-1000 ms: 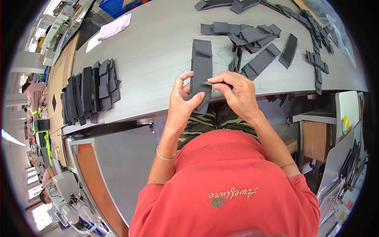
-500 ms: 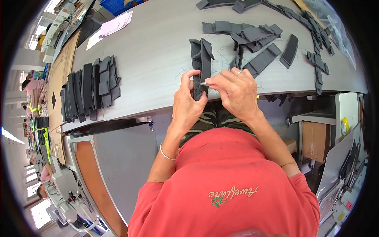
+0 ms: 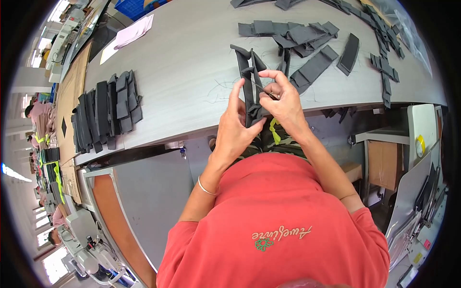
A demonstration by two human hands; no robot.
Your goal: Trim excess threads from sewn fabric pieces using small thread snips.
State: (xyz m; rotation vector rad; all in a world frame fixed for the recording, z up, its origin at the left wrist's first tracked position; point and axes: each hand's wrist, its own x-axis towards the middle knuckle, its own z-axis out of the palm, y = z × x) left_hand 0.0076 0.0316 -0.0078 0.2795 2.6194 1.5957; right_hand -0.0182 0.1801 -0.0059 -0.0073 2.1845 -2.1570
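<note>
A dark grey folded fabric strip (image 3: 248, 81) stands partly opened up at the table's near edge. My left hand (image 3: 236, 127) is closed on its near end, with the thumb on the right and fingers along the left side. My right hand (image 3: 284, 103) touches the strip's right side with its index finger. In that hand sits a small pair of thread snips (image 3: 272, 96), with the thin metal point toward the strip's inside and the handle mostly hidden by fingers. A yellow-green ribbon (image 3: 275, 132) hangs below the right hand.
On the left lies a row of dark fabric strips (image 3: 102, 113). More loose strips (image 3: 307, 38) are spread right of centre, with a chain of them (image 3: 382, 33) at the far right. Pink sheets (image 3: 134, 32) lie at the back left. Loose threads (image 3: 222, 90) are on the table.
The fabric strip has spread wider and tilted. My right hand has moved in against its right side, and the snips' point has turned away from me. The yellow-green ribbon now shows more.
</note>
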